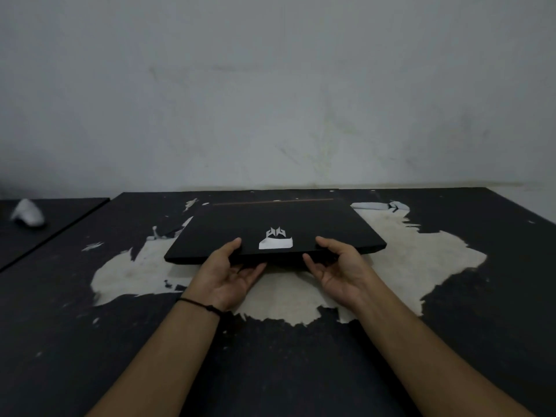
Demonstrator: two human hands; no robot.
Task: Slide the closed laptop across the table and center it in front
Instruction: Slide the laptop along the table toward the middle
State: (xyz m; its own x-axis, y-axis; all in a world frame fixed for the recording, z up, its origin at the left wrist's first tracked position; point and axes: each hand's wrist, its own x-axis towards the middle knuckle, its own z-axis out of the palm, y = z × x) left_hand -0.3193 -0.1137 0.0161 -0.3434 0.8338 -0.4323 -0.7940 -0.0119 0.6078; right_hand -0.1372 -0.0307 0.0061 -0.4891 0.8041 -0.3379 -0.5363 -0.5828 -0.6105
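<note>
A closed black laptop [270, 225] with a silver emblem on its lid lies near the middle of the dark table [496, 281], its near edge slightly raised. My left hand [228, 272] grips the near edge left of the emblem, thumb on the lid and fingers underneath. My right hand [340, 266] holds the same edge right of the emblem in the same way. A thin black band circles my left wrist.
The table's black covering is peeled away in a large pale patch [421, 254] under and around the laptop. A white crumpled object [28, 213] lies on a second dark surface at the far left. A grey wall [270, 85] stands right behind the table.
</note>
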